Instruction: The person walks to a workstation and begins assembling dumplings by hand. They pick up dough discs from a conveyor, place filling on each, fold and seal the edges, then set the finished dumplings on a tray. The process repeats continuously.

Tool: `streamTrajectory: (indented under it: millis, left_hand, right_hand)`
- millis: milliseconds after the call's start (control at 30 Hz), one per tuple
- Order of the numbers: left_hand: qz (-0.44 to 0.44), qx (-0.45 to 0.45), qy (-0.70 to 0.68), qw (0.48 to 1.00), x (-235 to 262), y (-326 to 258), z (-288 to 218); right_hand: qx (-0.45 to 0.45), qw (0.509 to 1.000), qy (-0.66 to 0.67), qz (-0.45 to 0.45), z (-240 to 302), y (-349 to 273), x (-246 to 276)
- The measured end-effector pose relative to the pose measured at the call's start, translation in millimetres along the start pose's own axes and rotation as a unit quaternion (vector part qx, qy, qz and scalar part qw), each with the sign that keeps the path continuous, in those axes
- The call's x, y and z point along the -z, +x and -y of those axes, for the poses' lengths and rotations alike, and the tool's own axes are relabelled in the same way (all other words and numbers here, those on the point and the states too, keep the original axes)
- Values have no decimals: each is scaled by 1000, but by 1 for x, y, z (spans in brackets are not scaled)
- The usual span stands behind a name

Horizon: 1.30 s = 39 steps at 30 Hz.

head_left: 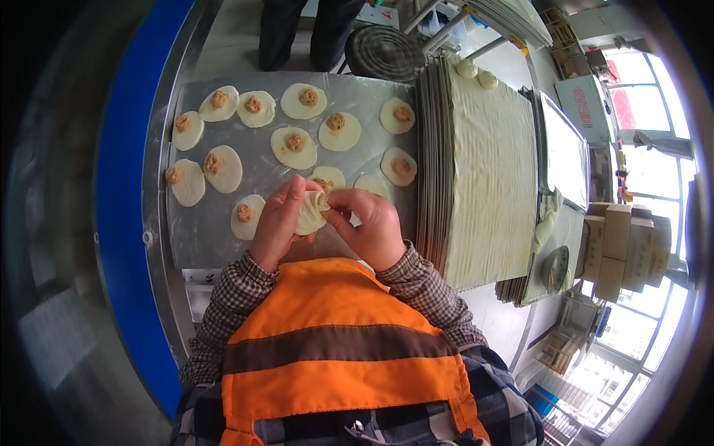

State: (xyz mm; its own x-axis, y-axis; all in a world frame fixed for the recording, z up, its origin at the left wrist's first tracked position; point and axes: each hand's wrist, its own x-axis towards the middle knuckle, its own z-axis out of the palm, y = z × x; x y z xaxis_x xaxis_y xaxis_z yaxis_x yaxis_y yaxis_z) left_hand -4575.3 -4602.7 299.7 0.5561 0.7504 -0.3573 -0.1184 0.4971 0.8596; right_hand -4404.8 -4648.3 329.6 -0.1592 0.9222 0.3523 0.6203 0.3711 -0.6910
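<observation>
Between my two hands is a stuffed bun [310, 217], its pale dough gathered into folds at the top. My left hand [277, 223] cups it from the left, thumb up along its side. The fingers of my right hand [370, 227] pinch the dough's gathered edge. Around my hands, several flat dough rounds [286, 154] with lumps of meat filling [296, 142] on them lie on the metal table [245, 171]. One dough round [370, 183] just beyond my right hand is partly covered by it, so I cannot tell whether it bears filling.
Right of the table stands a tall stack of trays [435, 171] topped by a pale cloth [491, 171], with two dough balls [466, 68] at its far end. A round stool [384, 53] and another person's legs [309, 33] are beyond the table. A blue panel [137, 186] runs along the left.
</observation>
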Motion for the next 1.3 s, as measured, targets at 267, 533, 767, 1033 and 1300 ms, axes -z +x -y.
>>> streamTrajectory:
  millis: [267, 533, 767, 1033, 1300]
  left_hand:
    - [-82, -183, 93, 975, -13, 6, 13]
    - [-60, -14, -34, 998, -18, 15, 14]
    - [-77, -29, 25, 996, -8, 14, 19]
    - [-91, -44, -148, 984, -16, 21, 16]
    - [-36, 27, -198, 979, -14, 31, 20]
  right_hand:
    - [85, 994, -62, 44, -6, -4, 9]
    - [-155, 982, 99, 38, 1, -7, 7]
    - [101, 991, -59, 60, -5, -7, -3]
    - [12, 998, -12, 67, -4, 0, -3]
    - [29, 996, -79, 42, 3, -5, -5]
